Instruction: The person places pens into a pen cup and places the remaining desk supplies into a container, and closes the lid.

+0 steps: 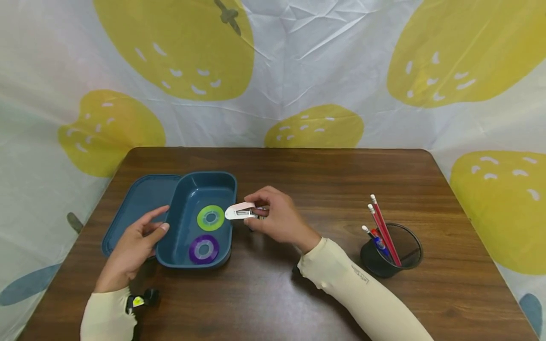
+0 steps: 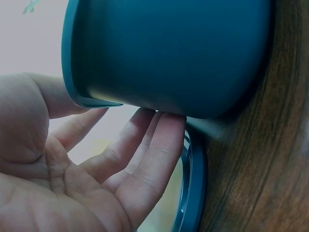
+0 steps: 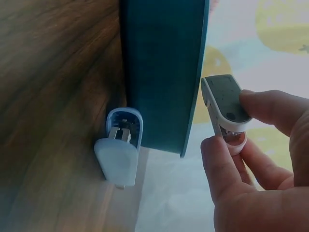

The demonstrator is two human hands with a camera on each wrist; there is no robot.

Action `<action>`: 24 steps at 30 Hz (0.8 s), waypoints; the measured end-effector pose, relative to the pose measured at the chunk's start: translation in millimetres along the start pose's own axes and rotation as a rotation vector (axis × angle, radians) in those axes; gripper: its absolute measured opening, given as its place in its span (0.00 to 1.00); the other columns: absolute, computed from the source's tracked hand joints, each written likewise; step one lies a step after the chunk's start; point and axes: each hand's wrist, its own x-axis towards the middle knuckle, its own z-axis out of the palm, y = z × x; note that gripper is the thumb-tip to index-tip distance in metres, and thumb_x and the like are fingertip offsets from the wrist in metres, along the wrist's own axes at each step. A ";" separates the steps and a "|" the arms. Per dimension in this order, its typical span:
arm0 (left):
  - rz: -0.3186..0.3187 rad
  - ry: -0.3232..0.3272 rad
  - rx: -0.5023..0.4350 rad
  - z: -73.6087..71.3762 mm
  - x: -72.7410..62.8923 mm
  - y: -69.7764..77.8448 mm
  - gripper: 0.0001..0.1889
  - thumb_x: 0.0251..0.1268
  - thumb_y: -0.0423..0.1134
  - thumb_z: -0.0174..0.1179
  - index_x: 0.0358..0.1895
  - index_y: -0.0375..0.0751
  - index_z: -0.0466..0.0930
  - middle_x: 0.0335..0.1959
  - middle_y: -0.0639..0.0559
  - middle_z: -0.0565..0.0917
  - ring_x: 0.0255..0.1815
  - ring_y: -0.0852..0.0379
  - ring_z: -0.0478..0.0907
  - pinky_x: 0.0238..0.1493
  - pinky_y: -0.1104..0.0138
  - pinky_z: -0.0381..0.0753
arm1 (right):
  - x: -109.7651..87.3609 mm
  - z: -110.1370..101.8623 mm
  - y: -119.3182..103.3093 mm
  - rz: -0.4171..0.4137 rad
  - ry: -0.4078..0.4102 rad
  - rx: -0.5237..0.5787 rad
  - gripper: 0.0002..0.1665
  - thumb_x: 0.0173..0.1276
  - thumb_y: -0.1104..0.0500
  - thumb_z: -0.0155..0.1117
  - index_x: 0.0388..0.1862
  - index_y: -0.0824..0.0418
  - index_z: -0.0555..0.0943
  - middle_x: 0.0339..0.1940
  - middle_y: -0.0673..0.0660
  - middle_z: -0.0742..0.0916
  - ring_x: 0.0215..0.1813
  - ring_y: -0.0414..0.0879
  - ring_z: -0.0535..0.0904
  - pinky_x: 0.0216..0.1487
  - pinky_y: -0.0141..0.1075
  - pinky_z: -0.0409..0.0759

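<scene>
My right hand (image 1: 277, 215) pinches a small white stapler (image 1: 240, 211) between thumb and fingers, just above the right rim of a blue plastic box (image 1: 196, 189). In the right wrist view, the held stapler (image 3: 224, 104) has a grey top. A second, pale blue stapler (image 3: 118, 154) is on the table against the box's outer wall; my right hand mostly hides that spot in the head view. My left hand (image 1: 136, 241) touches the box's left side with loosely extended fingers, thumb at the rim. Inside the box lie a green tape roll (image 1: 204, 225) and a purple tape roll (image 1: 193, 250).
The blue lid (image 1: 141, 199) lies on the brown wooden table (image 1: 315, 180), partly beneath the box's left side. At the right stands a black mesh pencil cup (image 1: 386, 270) with red pencils (image 1: 386, 232) and a blue pen (image 1: 381, 245). A lemon-patterned cloth (image 1: 281, 57) hangs behind the table.
</scene>
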 end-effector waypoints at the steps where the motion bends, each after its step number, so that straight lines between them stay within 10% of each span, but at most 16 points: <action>1: 0.002 0.000 -0.002 -0.1 0.0 -0.4 0.32 0.83 0.52 0.55 0.84 0.58 0.60 0.68 0.34 0.76 0.47 0.51 0.74 0.36 0.63 0.83 | 2.2 1.2 -0.3 0.004 -0.004 -0.003 0.24 0.57 0.68 0.82 0.53 0.67 0.87 0.50 0.59 0.86 0.52 0.52 0.90 0.50 0.30 0.88; 11: -0.017 0.002 -0.005 -0.3 1.2 0.3 0.32 0.83 0.53 0.55 0.84 0.59 0.60 0.70 0.33 0.75 0.60 0.44 0.73 0.44 0.62 0.83 | 20.0 15.5 -2.0 0.040 -0.010 -0.021 0.24 0.59 0.68 0.82 0.54 0.68 0.87 0.51 0.60 0.86 0.53 0.50 0.90 0.51 0.28 0.87; 24: -0.001 -0.005 -0.011 -1.9 1.7 -0.9 0.32 0.83 0.53 0.55 0.84 0.58 0.60 0.68 0.34 0.76 0.48 0.51 0.75 0.38 0.64 0.83 | 47.1 32.8 -13.4 0.061 -0.056 -0.132 0.23 0.60 0.63 0.78 0.55 0.64 0.88 0.49 0.59 0.87 0.50 0.46 0.90 0.48 0.24 0.83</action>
